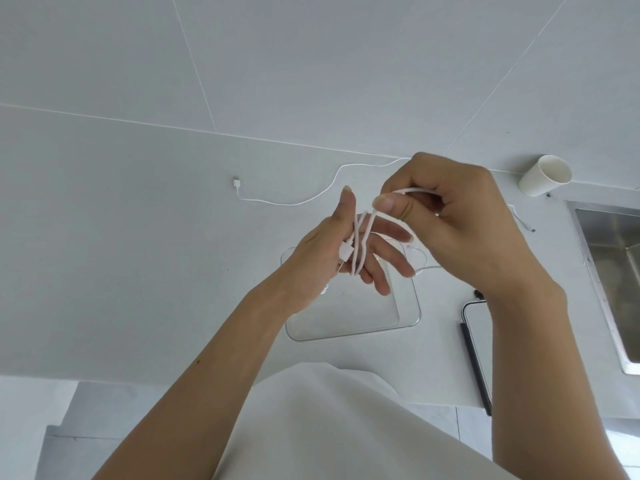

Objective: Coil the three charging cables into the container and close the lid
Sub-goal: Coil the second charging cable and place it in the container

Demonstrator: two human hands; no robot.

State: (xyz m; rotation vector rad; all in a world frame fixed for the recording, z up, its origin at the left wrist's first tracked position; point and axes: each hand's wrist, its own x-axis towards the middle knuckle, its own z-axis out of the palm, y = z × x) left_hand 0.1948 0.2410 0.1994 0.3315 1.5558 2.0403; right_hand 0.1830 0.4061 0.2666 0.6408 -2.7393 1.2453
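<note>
two hands work above a white counter (pixel 121 237). three white cables show: one being wound (pixel 360 244), a second cable (pixel 294 202) lying loose on the counter toward 11 o'clock of the hands with its usb plug at the far left end, and a third cable's tip (pixel 523 223) peeking out at 3 o'clock past the right wrist. one clear container (pixel 408 317) sits open directly under the hands, one lid (pixel 476 344) with a dark rim lies just beside it at 4 o'clock, and one white paper cup (pixel 545 174) stands at 2 o'clock against the wall. a steel sink (pixel 609 271) cuts into the counter at the right edge; the counter's left half is open, and its near edge runs just before the person's white clothing. the left hand (pixel 329 258) is spread, fingers splayed, with several cable loops wrapped around them and a plug resting on the palm. the right hand (pixel 450 216) is curled, pinching the cable's strand between thumb and forefinger just above the left fingers.
</note>
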